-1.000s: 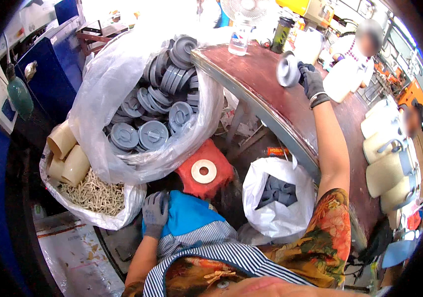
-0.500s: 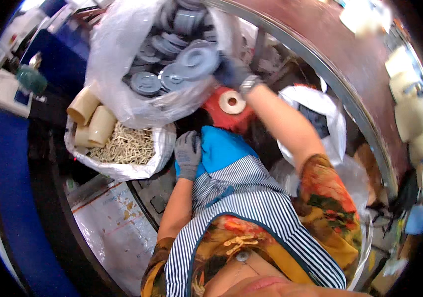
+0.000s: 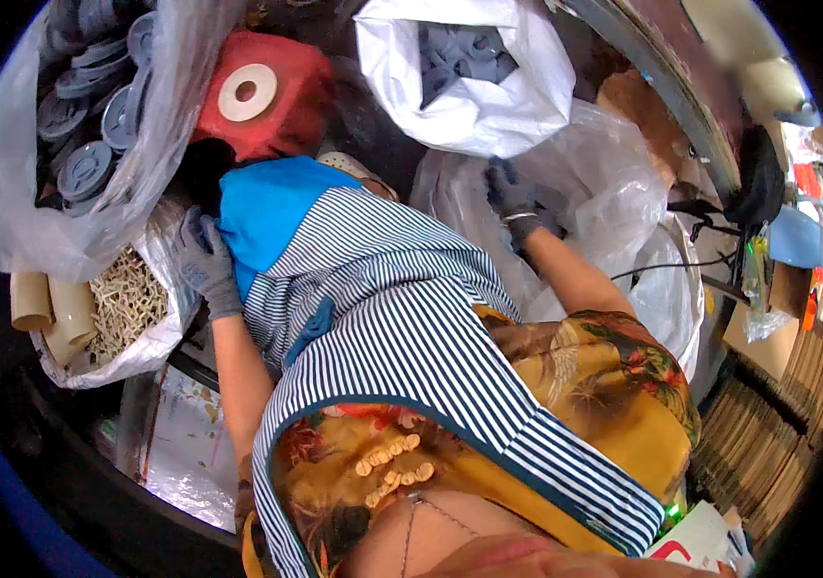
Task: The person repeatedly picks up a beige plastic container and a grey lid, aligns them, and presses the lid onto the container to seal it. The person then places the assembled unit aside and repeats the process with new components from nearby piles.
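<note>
My left hand (image 3: 205,258), in a grey knit glove, rests beside my blue-covered knee, against the rim of a white sack (image 3: 166,332). Its fingers are loosely stretched and hold nothing. That sack contains small beige pieces (image 3: 128,301) and beige tubes (image 3: 71,310). My right hand (image 3: 515,200), in a dark glove, is lowered at a clear plastic bag (image 3: 589,159) on my right. Its fingers are dark and partly hidden, so I cannot make out anything in them. Grey round lids (image 3: 85,171) fill another clear bag (image 3: 166,144) at the far left.
A red block-like thing with a cream ring (image 3: 248,92) on it stands beyond my knees. Grey parts (image 3: 462,60) lie in an open white sack (image 3: 517,125). A metal-edged table (image 3: 666,82) runs along the upper right, with stacked cardboard (image 3: 763,453) at right.
My right hand has moved from the bag of grey lids back to the clear bag at my right. The view has swung right; my left hand stays beside my knee.
</note>
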Motion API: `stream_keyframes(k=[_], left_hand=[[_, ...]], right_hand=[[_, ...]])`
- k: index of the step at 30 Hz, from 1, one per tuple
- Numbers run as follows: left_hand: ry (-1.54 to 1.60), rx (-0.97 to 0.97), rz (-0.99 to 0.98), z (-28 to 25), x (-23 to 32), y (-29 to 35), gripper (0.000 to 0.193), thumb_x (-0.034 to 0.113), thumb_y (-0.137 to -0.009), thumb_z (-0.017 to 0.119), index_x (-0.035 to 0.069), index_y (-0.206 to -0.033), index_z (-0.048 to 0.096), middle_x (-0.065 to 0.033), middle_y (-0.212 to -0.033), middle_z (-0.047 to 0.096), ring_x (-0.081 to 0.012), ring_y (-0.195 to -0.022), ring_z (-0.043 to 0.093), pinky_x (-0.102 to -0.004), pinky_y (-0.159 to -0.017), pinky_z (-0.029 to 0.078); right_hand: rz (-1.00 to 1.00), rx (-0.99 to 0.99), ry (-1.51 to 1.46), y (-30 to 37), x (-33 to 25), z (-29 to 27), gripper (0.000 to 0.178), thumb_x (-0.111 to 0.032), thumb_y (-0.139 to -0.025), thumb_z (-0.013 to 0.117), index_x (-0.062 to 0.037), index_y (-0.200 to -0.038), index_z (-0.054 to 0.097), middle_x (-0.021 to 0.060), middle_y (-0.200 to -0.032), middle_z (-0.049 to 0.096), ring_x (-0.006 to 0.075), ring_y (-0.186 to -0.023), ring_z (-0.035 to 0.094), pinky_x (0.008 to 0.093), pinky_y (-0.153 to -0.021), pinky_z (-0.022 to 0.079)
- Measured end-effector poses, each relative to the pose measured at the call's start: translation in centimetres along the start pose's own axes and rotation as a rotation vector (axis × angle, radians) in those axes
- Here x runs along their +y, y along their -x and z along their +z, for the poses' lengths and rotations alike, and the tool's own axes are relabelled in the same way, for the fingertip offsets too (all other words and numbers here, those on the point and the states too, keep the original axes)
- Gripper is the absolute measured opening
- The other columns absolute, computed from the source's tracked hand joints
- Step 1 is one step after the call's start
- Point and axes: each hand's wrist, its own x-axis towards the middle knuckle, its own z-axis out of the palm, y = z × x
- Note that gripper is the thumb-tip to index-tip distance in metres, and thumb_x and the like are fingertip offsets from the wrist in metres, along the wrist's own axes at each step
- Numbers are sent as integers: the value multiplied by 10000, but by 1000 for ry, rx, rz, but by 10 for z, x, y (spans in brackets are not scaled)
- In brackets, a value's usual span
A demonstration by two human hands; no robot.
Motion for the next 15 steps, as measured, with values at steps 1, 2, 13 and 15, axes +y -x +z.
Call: stream_keyframes(k=[1, 2, 13, 15], left_hand=[[-4, -9, -17, 0, 0, 0, 317, 239, -919, 605, 51, -1172, 639, -152, -1138, 659, -341, -1031, 618, -429, -906, 481], [0, -24, -31, 3, -1, -3, 319, 234, -918, 606, 48, -1176, 636, -150, -1142, 658, -340, -1035, 617, -427, -910, 481], [62, -61, -58, 11, -14, -1, 338, 208, -950, 589, -2, -1215, 593, -212, -1190, 612, -338, -1074, 610, -409, -913, 495], [-10, -59, -78, 1, 2, -2, 340, 209, -946, 592, -2, -1213, 594, -216, -1178, 613, -352, -1046, 617, -413, -909, 497]], right_hand=[[171, -20, 104, -4, 43, -23, 441, -422, -924, 541, -62, -1143, 671, 186, -1155, 666, 324, -1068, 621, 411, -884, 479], [75, 34, 161, -12, 137, -28, 502, -478, -916, 558, -66, -1184, 662, 187, -1132, 679, 336, -1057, 628, 399, -915, 459], [336, -211, 278, -68, 229, 48, 898, -572, -753, 671, -82, -1454, 395, 225, -1394, 494, 381, -1271, 485, 436, -1058, 386], [540, -178, 212, -100, 211, 68, 907, -554, -766, 674, -93, -1480, 359, 205, -1472, 422, 370, -1347, 415, 457, -1081, 367]])
